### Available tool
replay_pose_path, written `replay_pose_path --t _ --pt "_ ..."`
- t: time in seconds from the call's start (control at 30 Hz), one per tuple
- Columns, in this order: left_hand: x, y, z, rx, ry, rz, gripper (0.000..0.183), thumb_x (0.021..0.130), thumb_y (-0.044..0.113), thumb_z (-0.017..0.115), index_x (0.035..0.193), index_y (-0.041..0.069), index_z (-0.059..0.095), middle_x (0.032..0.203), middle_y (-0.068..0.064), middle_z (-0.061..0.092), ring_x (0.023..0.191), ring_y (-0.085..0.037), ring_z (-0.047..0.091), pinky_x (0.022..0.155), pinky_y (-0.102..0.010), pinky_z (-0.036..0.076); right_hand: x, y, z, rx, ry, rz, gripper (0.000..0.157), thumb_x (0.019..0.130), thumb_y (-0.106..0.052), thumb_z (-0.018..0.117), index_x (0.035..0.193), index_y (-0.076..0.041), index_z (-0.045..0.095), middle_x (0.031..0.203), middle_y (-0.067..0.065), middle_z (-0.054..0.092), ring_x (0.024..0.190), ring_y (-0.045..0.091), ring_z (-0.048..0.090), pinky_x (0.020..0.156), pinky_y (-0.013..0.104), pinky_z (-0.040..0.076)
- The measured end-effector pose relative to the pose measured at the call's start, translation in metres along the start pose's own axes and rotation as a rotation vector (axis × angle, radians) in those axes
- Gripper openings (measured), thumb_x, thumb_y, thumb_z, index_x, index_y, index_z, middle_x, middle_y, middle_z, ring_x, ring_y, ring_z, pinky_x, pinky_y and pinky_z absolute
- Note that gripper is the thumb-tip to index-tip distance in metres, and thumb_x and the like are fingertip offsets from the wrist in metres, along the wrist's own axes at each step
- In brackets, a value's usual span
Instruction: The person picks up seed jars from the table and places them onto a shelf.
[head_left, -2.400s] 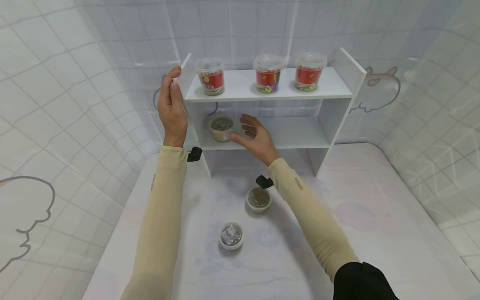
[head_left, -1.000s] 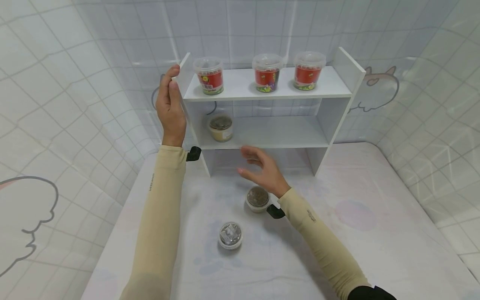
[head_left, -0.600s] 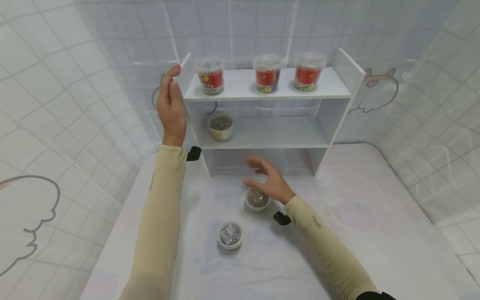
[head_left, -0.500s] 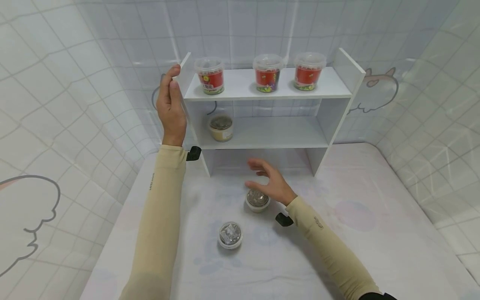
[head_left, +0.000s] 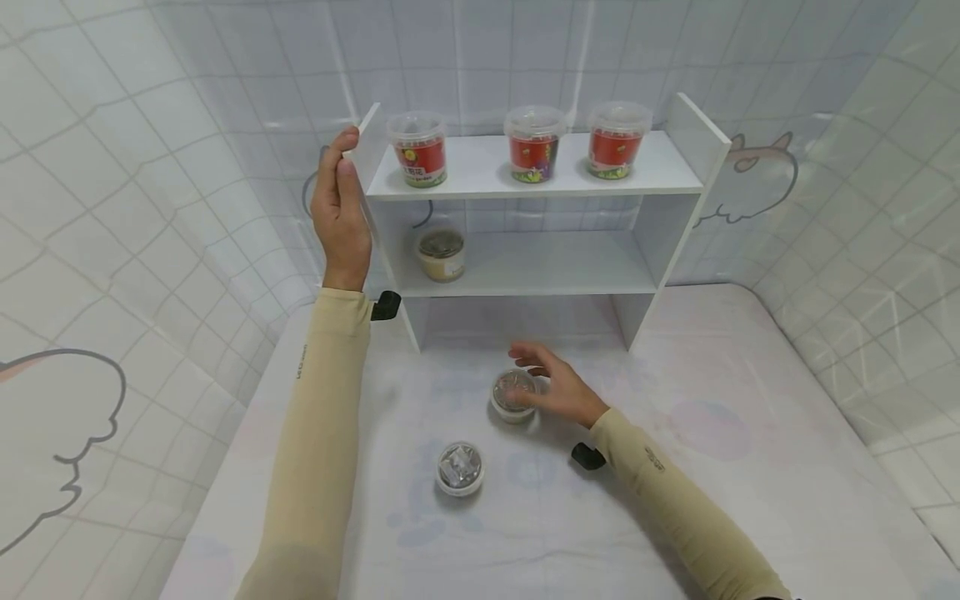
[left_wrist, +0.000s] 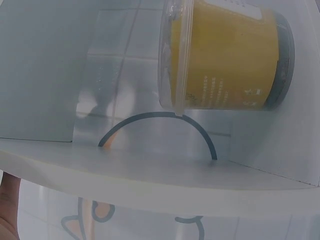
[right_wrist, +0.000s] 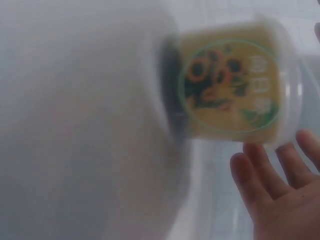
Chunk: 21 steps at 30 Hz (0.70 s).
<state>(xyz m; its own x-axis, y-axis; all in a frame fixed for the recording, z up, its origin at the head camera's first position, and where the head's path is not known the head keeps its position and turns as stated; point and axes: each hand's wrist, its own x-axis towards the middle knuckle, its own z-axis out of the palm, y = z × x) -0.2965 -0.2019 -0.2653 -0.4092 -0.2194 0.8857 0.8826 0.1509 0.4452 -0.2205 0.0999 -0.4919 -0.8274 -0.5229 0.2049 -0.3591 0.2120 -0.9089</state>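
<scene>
My left hand (head_left: 343, 217) lies with straight fingers along the outer left side of a white shelf unit (head_left: 570, 258). On the table, my right hand (head_left: 561, 393) is at a lidded plastic cup (head_left: 504, 388), thumb over its lid and fingers spread at the far side. The right wrist view shows this cup with a yellow sunflower label (right_wrist: 230, 85), the relaxed fingers (right_wrist: 245, 172) beside its lid end. A similar yellow-labelled cup (head_left: 441, 254) stands at the left of the middle shelf, seen close in the left wrist view.
Another lidded cup (head_left: 460, 469), with a silvery packet under its lid, stands nearer on the table. Three clear cups with red labels, including the left one (head_left: 420, 154), stand on the top shelf. Tile-patterned sheeting (head_left: 150, 167) surrounds the table.
My right hand has come away from the cup on the middle shelf and moved down to the far cup on the table. My left hand has stayed against the shelf side.
</scene>
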Motion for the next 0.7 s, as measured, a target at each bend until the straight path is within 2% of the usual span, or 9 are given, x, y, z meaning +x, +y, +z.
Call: replay_pose_path --t 0.2,0.43,0.57,0.7 --pt "0.000 -0.001 0.000 -0.008 -0.006 0.010 0.031 0.106 -0.007 0.038 0.128 -0.010 0.059 0.137 -0.023 0.058 0.135 -0.024 0.049 0.119 -0.041 0.032 -0.008 0.010 0.002 -0.056 -0.029 0.042 0.085 0.082 -0.033 0.087 0.153 -0.029 0.040 0.148 0.010 0.051 0.131 0.019 0.051 0.111 0.043 0.043" --pt "0.000 0.000 0.001 -0.005 -0.001 -0.009 0.031 0.106 -0.006 0.038 0.127 -0.009 0.060 0.137 -0.026 0.057 0.135 -0.023 0.050 0.119 -0.040 0.032 -0.013 0.013 0.005 -0.088 -0.065 0.098 0.090 0.081 -0.040 0.087 0.155 -0.017 0.040 0.149 -0.008 0.048 0.133 0.016 0.049 0.112 0.043 0.042" --pt "0.000 0.000 0.001 -0.006 0.006 -0.007 0.031 0.105 -0.007 0.038 0.127 -0.010 0.060 0.136 -0.023 0.058 0.135 -0.023 0.050 0.119 -0.040 0.032 -0.014 0.013 0.006 -0.100 -0.067 0.116 0.092 0.079 -0.045 0.087 0.154 -0.018 0.041 0.147 -0.010 0.048 0.130 0.015 0.051 0.110 0.043 0.042" --pt "0.000 0.000 0.001 -0.007 0.010 -0.007 0.031 0.106 -0.006 0.038 0.127 -0.011 0.060 0.136 -0.021 0.059 0.135 -0.023 0.050 0.119 -0.040 0.033 -0.015 0.013 0.007 -0.093 -0.064 0.120 0.092 0.078 -0.043 0.088 0.153 -0.018 0.042 0.146 -0.008 0.050 0.129 0.016 0.052 0.110 0.045 0.042"
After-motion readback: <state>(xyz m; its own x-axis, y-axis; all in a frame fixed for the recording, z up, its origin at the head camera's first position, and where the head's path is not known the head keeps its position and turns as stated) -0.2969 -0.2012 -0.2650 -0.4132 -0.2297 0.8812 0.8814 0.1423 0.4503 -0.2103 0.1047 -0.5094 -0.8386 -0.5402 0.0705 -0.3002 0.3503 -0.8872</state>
